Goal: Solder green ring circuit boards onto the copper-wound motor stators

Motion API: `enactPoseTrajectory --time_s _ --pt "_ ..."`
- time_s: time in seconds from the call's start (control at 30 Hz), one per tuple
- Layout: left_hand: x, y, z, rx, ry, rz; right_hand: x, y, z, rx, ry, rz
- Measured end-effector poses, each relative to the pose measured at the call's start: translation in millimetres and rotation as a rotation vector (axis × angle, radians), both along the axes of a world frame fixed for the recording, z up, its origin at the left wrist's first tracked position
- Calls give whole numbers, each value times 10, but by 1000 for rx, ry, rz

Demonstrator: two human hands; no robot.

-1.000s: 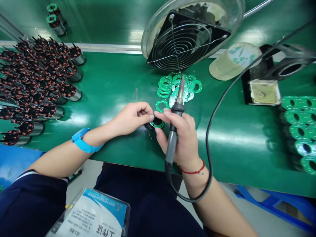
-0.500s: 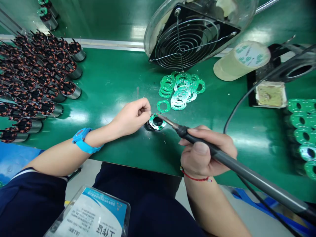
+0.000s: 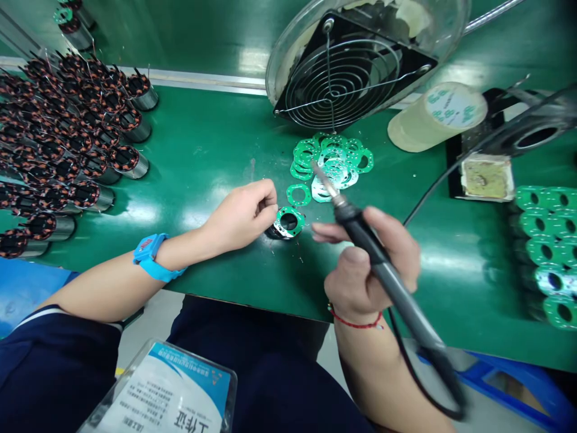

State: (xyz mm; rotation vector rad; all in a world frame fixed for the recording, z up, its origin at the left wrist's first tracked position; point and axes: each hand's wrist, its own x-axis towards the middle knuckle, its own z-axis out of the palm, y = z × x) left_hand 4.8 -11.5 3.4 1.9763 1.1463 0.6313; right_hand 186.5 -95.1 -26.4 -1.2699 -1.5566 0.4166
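Note:
My right hand grips a soldering iron, fingers loosely wrapped round its dark handle. The iron's tip points up and left, above the loose green ring boards, apart from the work. My left hand is closed, thumb and forefinger pressed together at the left edge of a motor stator. What its fingertips hold is hidden. The stator stands on the bench with a green ring circuit board on its top. A single loose ring board lies just behind it.
Rows of wound stators stand at the left. A fan sits at the back, beside a tape roll. Right of these are a soldering sponge and stators topped with boards. The iron's cable crosses the right side.
My right hand has lifted the soldering iron off the board on the stator; its tip has swung up and its handle is steeper. The left hand has stayed almost still.

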Motion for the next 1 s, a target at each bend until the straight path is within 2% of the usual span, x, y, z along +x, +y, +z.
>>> enactPoseTrajectory --time_s 0.07,0.13,0.2,0.23,0.37,0.5,0.63,0.8,0.87,0.93,1.0 --pt "7 -5 -2 41 26 -8 -46 53 43 -17 -48 46" --pt "10 -10 -4 66 46 -10 -73 112 72 -44 -174 165" --pt "0 -16 0 58 53 -2 -81 160 77 -74 -295 266" --pt "-11 -20 4 37 51 5 -80 177 69 -82 -329 274" --pt "-81 -36 31 -76 117 -54 -53 202 8 -83 -316 135" --pt "-131 -21 52 24 259 -189 -20 205 -49 -62 -251 101" --pt "-109 9 56 114 106 -152 -30 209 -72 -22 -258 120" --pt "-81 42 31 -10 -59 -161 -70 204 -43 44 -310 144" --pt "-135 86 32 9 -68 -141 -73 199 -27 53 -311 153" --pt "-224 147 51 32 -19 -216 -69 192 -20 51 -307 161" --pt "-309 204 78 -30 57 -352 -63 186 -23 37 -303 165"
